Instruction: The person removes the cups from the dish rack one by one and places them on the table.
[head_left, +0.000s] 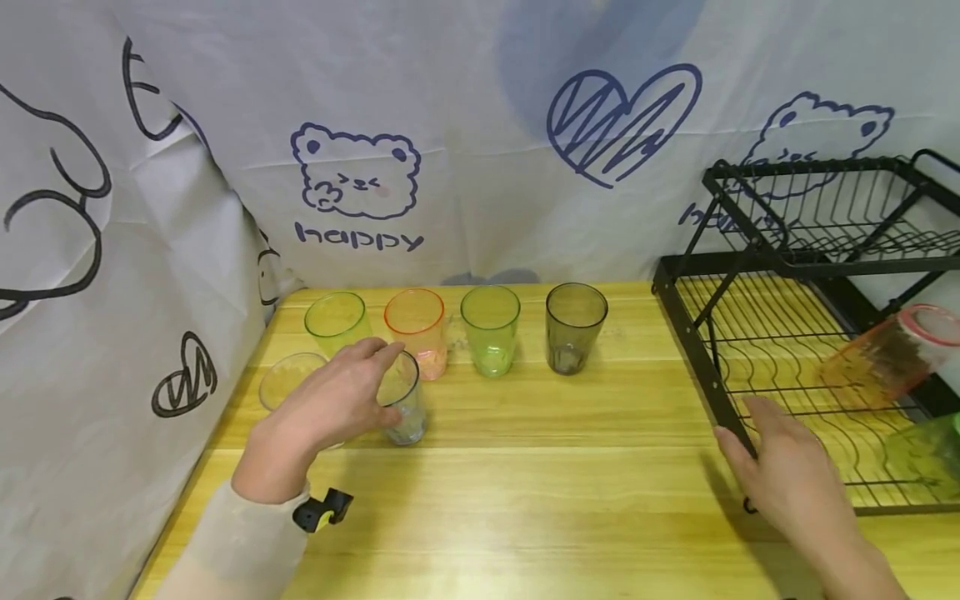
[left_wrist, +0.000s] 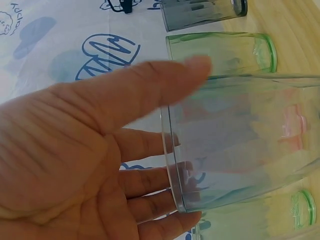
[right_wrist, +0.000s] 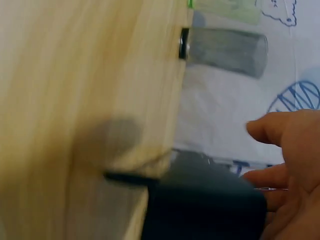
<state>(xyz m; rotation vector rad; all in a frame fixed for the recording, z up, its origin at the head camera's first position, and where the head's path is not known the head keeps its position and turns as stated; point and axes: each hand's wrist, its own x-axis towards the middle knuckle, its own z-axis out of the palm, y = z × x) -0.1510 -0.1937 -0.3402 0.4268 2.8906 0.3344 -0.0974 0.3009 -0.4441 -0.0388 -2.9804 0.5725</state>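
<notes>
A clear bluish glass (head_left: 408,421) stands upright on the table. My left hand (head_left: 333,400) is at its rim, thumb on the near side and fingers on the far side. In the left wrist view, the fingers and thumb are loosely extended and overlap only the rim end of the glass (left_wrist: 240,150). My right hand (head_left: 795,467) holds nothing, its fingers loosely spread beside the front left corner of a black dish rack (head_left: 697,358). That hand (right_wrist: 295,165) also appears in the right wrist view, thumb apart from the fingers.
Behind the bluish glass stand a yellow-green glass (head_left: 335,321), an orange-red glass (head_left: 416,329), a green glass (head_left: 491,333) and a grey glass (head_left: 576,329). A colourless glass (head_left: 288,379) is partly behind my left hand. The two-tier rack holds an orange glass (head_left: 877,362) and a green glass (head_left: 926,454).
</notes>
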